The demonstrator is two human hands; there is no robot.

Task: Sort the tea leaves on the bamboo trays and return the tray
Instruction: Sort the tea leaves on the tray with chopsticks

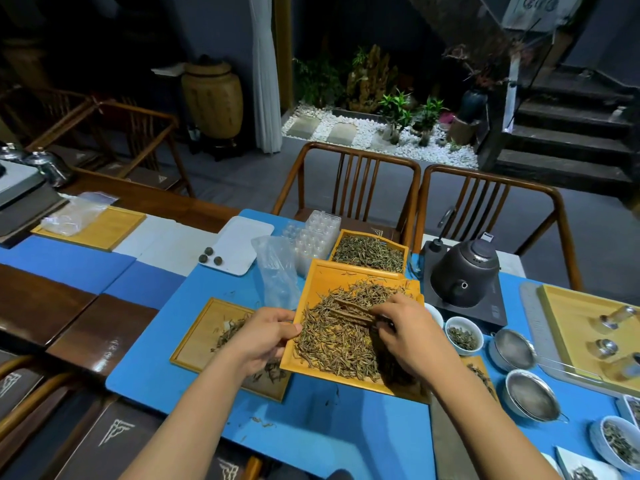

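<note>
A bamboo tray [320, 282] heaped with dry tea leaves [332, 337] is tilted above the blue mat. My left hand [263, 336] grips its left edge. My right hand [412, 327] holds brown wooden tongs [349, 308] over the leaves, tips pointing left. Under the left hand lies a flat bamboo tray [201, 334] with a few scattered leaves. A third tray [369, 252] full of tea leaves sits behind the tilted one.
A dark kettle [464, 271] on its base stands right of the trays. Bowls of leaves [463, 336] and metal strainers [514, 349] lie at the right. A plastic bag [277, 268], clear containers [317, 237] and a white tray with tea balls [235, 244] sit behind. Wooden chairs [353, 181] line the far edge.
</note>
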